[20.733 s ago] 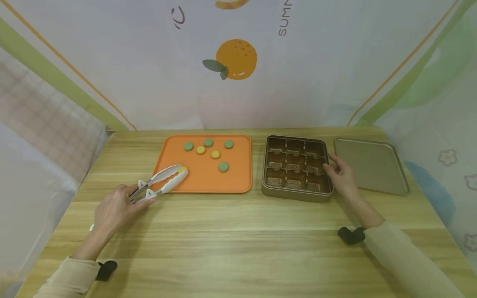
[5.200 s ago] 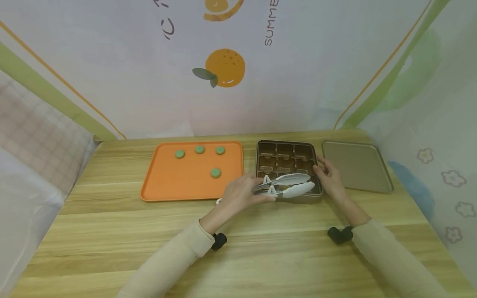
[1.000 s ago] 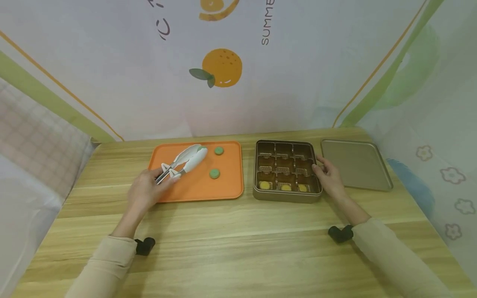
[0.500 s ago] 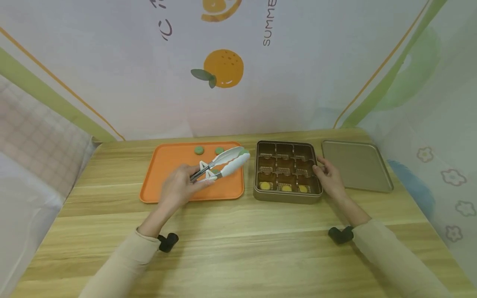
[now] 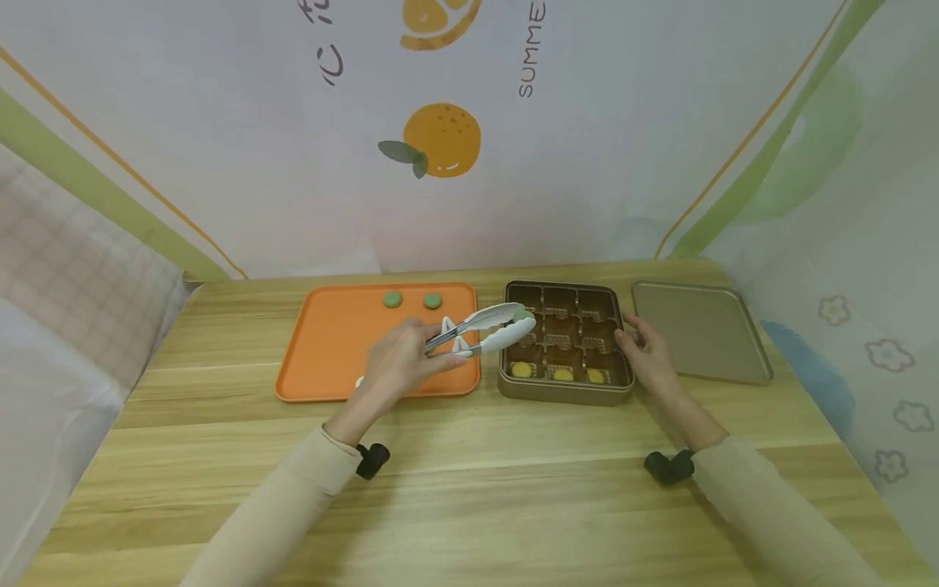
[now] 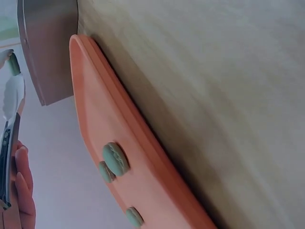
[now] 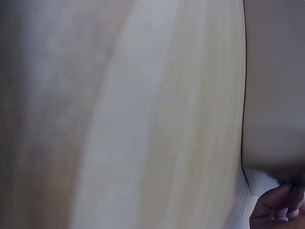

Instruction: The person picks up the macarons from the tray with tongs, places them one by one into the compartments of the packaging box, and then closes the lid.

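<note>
My left hand [image 5: 399,359] grips white-tipped metal tongs [image 5: 508,335]. Their tips pinch a green macaron [image 6: 14,63] and overlap the left side of a bronze tin [image 5: 565,393] in the head view. Inside the tin is a brown divided insert, with yellow macarons [image 5: 522,369] in the three front compartments. At the tin's right edge my right hand [image 5: 649,352] holds the rim between thumb and fingers. Three green macarons [image 6: 115,159] lie on the orange tray [image 5: 323,342], as the left wrist view shows; one is hidden behind the left hand and tongs in the head view.
A flat bronze lid [image 5: 704,333] lies to the right of the tin. The wooden table [image 5: 499,489] reaches back to a white curtain [image 5: 293,187] printed with oranges. Fabric also hangs along both sides.
Three yellow macarons have gone from the tray into the tin's front row. Lately the tongs picked up a green macaron at the tray's back and moved right to the tin. The right hand stays put.
</note>
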### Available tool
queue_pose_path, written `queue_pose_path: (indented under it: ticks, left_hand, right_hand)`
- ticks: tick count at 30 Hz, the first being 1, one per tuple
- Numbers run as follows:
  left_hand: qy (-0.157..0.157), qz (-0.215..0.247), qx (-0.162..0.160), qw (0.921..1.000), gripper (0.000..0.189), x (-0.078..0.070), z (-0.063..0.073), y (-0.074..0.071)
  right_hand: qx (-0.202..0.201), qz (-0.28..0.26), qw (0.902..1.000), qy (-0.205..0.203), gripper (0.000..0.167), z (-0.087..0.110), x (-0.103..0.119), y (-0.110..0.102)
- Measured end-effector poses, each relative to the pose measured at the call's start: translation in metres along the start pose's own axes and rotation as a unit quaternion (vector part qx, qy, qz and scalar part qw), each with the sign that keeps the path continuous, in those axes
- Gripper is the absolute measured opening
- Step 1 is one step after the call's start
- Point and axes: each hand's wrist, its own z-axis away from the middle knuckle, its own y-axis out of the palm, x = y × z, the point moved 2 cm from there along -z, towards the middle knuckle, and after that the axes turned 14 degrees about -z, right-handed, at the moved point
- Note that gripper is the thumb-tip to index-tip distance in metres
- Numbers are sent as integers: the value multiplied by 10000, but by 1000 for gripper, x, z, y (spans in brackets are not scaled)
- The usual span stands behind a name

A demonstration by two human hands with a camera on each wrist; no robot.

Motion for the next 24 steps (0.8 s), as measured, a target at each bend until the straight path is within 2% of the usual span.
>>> queue_pose_path:
  ticks: [10,16,20,24]
  left_hand:
    - [61,-266,105,9996,43,-11,-8,-3]
    - [56,-398,116,9991,47,-14,-10,-4]
    - [82,-366,112,9992,46,-13,-9,-4]
    - [53,-109,112,9999,40,-9,-5,-2]
  right_hand:
    - [-87,-211,9995,-218,57,1,-2,1]
    - [40,-39,9998,-189,56,0,-4,1]
    - [39,-7,9999,-147,56,-1,-3,1]
    - [54,6,10000,-83,57,-1,-2,1]
